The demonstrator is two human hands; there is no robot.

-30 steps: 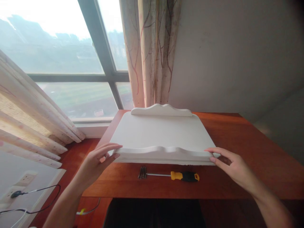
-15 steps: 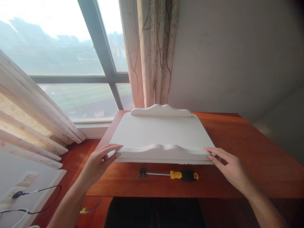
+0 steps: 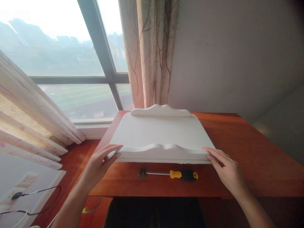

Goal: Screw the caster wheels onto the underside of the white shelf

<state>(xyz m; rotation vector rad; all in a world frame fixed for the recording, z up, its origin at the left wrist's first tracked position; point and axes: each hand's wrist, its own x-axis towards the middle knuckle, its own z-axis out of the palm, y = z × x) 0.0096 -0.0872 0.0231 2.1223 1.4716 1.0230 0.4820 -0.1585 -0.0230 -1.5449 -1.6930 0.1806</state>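
A white wooden panel [image 3: 161,133] with a wavy rail along its near and far edges lies flat on a red-brown table [image 3: 249,158]. My left hand [image 3: 99,164] grips the near left corner of the panel, fingers above and thumb at the edge. My right hand [image 3: 225,167] grips the near right corner in the same way. In front of the panel, between my hands, lies a screwdriver [image 3: 182,174] with a yellow and black handle, and several dark screws [image 3: 142,172] lie at its tip.
A window [image 3: 71,63] and patterned curtains [image 3: 149,53] stand behind the table, a grey wall to the right. At lower left a wall socket [image 3: 26,178] holds a black plug with a cable [image 3: 42,193] trailing down. A dark chair back [image 3: 154,212] is below the table's front edge.
My right hand has slid slightly left along the panel's near right corner. The left hand and the panel have hardly moved.
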